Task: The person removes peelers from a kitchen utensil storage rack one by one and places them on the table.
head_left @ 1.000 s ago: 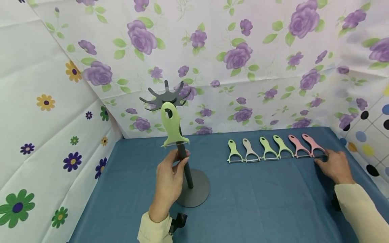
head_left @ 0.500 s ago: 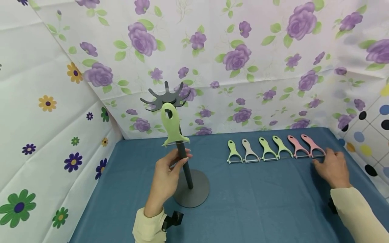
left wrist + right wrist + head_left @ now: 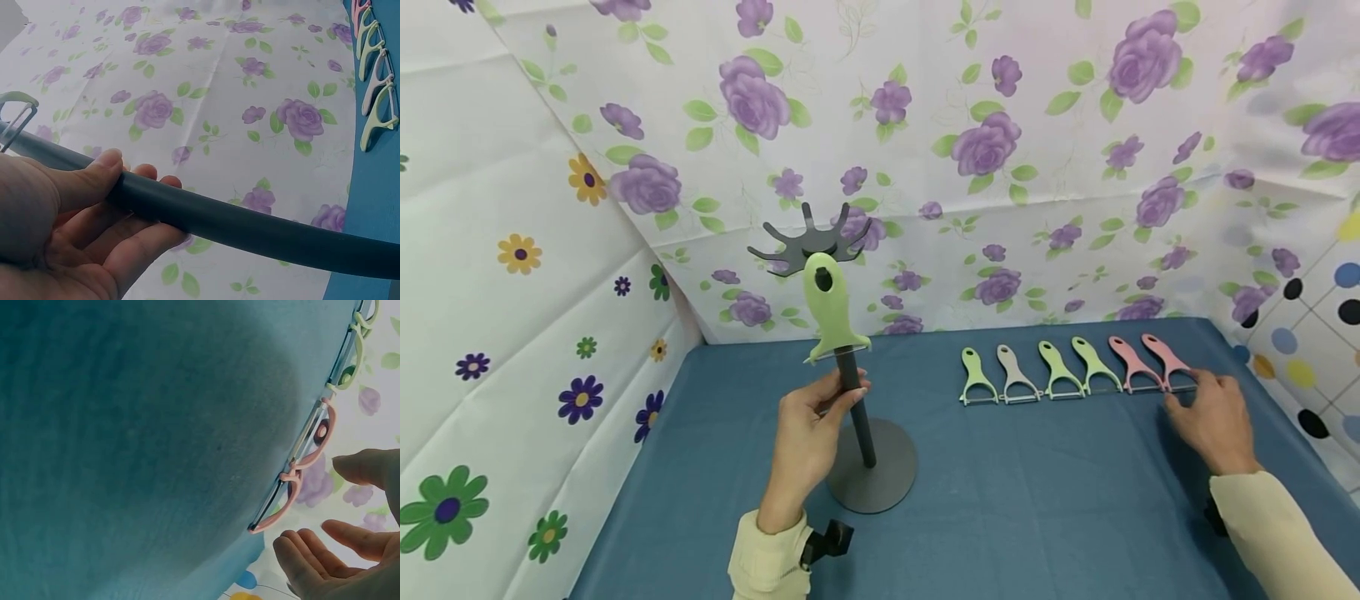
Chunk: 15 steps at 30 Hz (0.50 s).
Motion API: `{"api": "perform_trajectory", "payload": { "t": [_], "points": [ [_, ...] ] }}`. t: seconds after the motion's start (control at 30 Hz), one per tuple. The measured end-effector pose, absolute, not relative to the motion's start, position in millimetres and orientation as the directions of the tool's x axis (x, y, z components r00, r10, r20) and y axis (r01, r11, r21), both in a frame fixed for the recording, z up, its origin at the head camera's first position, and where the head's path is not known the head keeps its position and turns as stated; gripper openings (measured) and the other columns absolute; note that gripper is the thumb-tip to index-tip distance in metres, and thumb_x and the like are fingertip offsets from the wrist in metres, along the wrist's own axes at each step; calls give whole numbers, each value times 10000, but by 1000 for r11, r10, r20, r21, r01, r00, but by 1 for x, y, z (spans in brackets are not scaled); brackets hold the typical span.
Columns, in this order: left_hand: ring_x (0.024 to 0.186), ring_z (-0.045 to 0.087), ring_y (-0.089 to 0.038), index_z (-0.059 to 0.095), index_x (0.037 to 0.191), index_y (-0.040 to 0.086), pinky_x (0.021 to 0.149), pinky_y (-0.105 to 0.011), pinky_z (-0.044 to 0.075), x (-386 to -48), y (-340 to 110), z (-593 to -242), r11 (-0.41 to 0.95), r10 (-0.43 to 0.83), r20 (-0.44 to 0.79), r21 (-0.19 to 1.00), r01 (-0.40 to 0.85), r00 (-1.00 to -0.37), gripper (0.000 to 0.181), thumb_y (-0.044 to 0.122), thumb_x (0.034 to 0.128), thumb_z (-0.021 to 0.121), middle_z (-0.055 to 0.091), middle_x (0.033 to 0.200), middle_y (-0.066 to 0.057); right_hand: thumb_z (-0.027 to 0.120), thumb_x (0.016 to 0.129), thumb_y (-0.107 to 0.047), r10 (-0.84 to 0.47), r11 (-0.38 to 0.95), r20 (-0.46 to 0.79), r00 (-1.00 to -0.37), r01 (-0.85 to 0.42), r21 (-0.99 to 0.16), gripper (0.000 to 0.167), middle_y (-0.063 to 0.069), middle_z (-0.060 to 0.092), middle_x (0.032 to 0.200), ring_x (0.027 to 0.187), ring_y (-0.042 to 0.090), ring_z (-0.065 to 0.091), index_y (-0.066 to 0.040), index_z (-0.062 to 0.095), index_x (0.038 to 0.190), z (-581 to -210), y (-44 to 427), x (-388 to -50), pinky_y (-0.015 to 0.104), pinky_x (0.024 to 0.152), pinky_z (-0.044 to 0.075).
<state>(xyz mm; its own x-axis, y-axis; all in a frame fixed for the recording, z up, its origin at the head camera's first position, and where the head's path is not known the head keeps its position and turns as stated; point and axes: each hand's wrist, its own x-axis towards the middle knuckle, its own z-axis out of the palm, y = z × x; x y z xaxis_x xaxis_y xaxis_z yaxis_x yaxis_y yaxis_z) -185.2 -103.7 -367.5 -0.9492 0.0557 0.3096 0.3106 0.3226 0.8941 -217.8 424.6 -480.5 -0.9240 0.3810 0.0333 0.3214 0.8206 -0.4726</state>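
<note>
In the head view my left hand (image 3: 808, 442) grips the dark grey pole (image 3: 860, 417) of a utensil stand. The left wrist view shows its thumb and fingers around that pole (image 3: 206, 215). A green peeler (image 3: 831, 308) hangs blade down from the stand's hooked top (image 3: 808, 246). Over on the right, my right hand (image 3: 1213, 421) hovers by the rightmost pink peeler (image 3: 1168, 362), its fingertips overlapping the blade's end in the head view. In the right wrist view that hand's thumb and fingers are spread apart, near the pink peeler (image 3: 281, 509), with nothing between them.
To the left of that peeler lie another pink peeler (image 3: 1133, 364), two green ones (image 3: 1093, 364), a pale grey one (image 3: 1015, 371) and a green one (image 3: 976, 375), in a row on the blue cloth (image 3: 1015, 517). The stand's round base (image 3: 887, 492) rests mid-table. A flowered curtain (image 3: 925, 167) hangs behind.
My right hand has shifted slightly left and down beside the rightmost pink peeler. The hooked top has turned slightly, and the hanging green peeler has moved a little right. My left hand keeps its grip.
</note>
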Motion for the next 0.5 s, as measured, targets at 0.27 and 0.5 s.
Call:
{"api": "perform_trajectory", "payload": {
  "t": [0.27,0.5],
  "points": [
    [989,767,-180,765,1199,127,913,-347,625,-185,-103,-367,305,22,348,890,338,-937,255,156,951,714,791,1080,-60,618,976,-207,343,833,45,-938,282,-477,729,484,313,1380,1201,607,366,187,288,1493,-481,423,-218,776,967,390],
    [975,773,-205,774,1175,91,906,-353,629,-184,-101,-368,307,-12,392,877,370,-920,255,150,930,739,795,1055,-81,629,989,-207,308,845,130,-942,209,-492,692,476,340,1386,1216,619,376,185,332,1476,-478,411,-218,781,973,378]
  ]
}}
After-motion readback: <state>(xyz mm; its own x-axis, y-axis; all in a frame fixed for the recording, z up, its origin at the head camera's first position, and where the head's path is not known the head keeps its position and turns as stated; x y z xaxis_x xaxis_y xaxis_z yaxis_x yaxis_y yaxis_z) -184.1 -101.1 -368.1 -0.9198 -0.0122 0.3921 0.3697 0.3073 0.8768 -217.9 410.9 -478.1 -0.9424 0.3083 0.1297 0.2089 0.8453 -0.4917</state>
